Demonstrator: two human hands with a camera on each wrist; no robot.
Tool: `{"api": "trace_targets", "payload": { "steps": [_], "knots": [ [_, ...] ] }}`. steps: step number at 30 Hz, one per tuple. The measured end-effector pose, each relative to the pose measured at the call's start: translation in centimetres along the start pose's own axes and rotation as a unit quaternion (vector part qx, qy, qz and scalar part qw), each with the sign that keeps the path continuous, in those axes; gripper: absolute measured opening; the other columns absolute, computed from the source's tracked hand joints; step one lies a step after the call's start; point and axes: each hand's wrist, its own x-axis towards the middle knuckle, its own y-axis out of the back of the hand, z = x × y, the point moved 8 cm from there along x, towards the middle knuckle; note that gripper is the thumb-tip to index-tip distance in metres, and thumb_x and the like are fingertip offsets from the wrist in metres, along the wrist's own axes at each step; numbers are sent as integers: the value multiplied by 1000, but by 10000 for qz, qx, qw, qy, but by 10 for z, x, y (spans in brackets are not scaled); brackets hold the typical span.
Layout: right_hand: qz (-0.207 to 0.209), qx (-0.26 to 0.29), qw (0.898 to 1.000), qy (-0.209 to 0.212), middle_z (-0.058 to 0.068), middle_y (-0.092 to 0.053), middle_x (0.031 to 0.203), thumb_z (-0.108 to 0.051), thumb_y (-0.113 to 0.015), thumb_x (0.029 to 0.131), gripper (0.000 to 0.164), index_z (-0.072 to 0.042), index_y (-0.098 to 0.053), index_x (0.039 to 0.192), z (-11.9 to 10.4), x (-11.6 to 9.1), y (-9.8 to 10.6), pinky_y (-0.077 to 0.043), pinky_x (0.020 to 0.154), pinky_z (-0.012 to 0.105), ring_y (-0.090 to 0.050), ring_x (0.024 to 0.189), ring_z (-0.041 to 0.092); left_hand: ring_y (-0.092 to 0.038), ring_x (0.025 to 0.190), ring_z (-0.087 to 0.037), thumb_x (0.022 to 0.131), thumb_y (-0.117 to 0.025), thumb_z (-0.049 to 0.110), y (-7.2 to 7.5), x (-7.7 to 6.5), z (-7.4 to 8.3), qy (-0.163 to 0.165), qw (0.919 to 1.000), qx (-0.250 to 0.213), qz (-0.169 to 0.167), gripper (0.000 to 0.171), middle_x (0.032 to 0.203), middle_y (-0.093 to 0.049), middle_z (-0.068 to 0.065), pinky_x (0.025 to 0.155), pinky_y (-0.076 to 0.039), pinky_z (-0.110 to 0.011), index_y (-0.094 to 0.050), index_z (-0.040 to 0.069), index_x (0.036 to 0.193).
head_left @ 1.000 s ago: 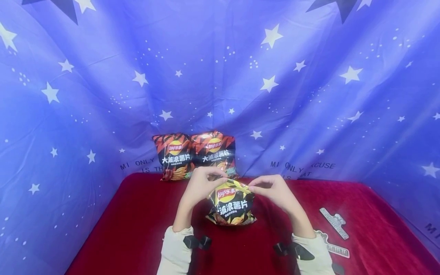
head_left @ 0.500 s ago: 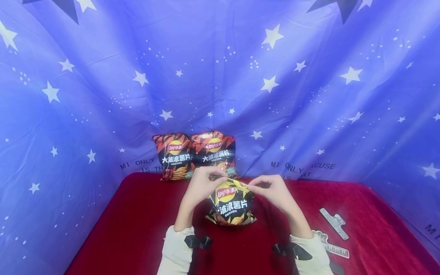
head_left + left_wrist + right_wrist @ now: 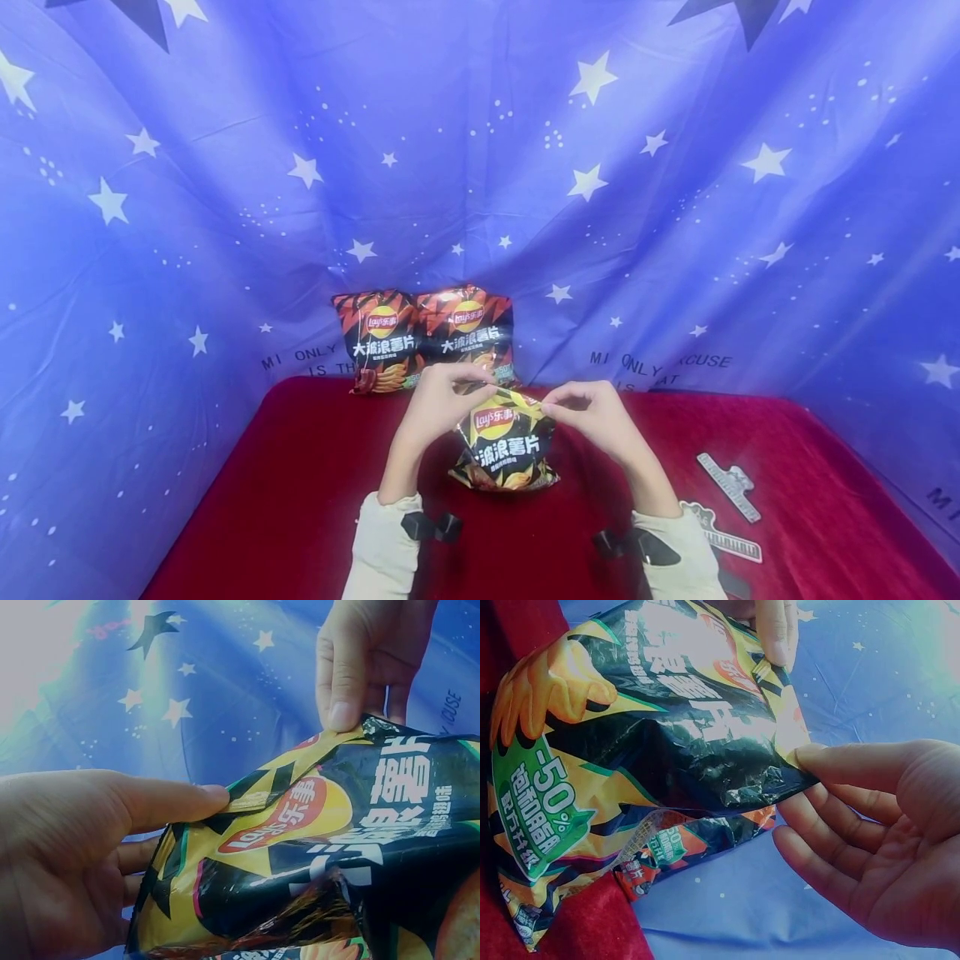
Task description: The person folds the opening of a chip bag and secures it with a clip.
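Observation:
A black and yellow bag of potato chips (image 3: 506, 450) stands upright on the red cloth in front of me. At its top left, my left hand (image 3: 446, 400) pinches the edge between thumb and fingers. The top right corner is pinched by my right hand (image 3: 592, 417). In the left wrist view the left thumb (image 3: 202, 801) lies flat along the bag's top, which looks folded over. The right wrist view shows the right thumb (image 3: 840, 765) on the corner, fingers behind it. Parts of the fingers are hidden behind the bag.
Two red and black chip bags, one at the left (image 3: 382, 346) and one at the right (image 3: 468, 325), stand at the back against a blue starry curtain (image 3: 480, 167). On the red cloth (image 3: 300, 500) at right lie a ruler-like clip (image 3: 727, 486) and a second clip (image 3: 735, 546), partly behind my sleeve.
The top edge of the yellow chip bag looks slightly more folded down between my hands. Both hands keep their pinch and have barely moved.

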Motion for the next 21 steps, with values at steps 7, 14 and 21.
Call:
{"api": "trace_targets", "payload": {
  "steps": [7,14,21],
  "knots": [
    [-16,17,10000,-22,7,-78,90,-13,-80,87,10,-7,-80,95,0,0,1,-57,78,24,-69,84,9,-73,96,-16,86,-81,9,1,-1,3,-77,9999,14,117,11,94,-80,-1,90,-60,-40,-82,10,97],
    [-26,-37,10000,41,8,-78,89,-13,-80,88,10,-6,-79,95,0,-1,0,-56,79,24,-69,84,8,-73,97,-18,86,-80,7,-1,-1,4,-67,9999,-12,138,9,94,-80,-2,89,-59,-41,-81,8,94],
    [-11,-10,10000,63,8,-77,88,-13,-80,88,10,-6,-79,95,-3,-2,-1,-56,78,24,-68,81,8,-73,96,-16,86,-80,8,-1,-1,3,-65,9999,-61,120,9,93,-79,0,89,-59,-40,-81,11,94]
  ]
}}
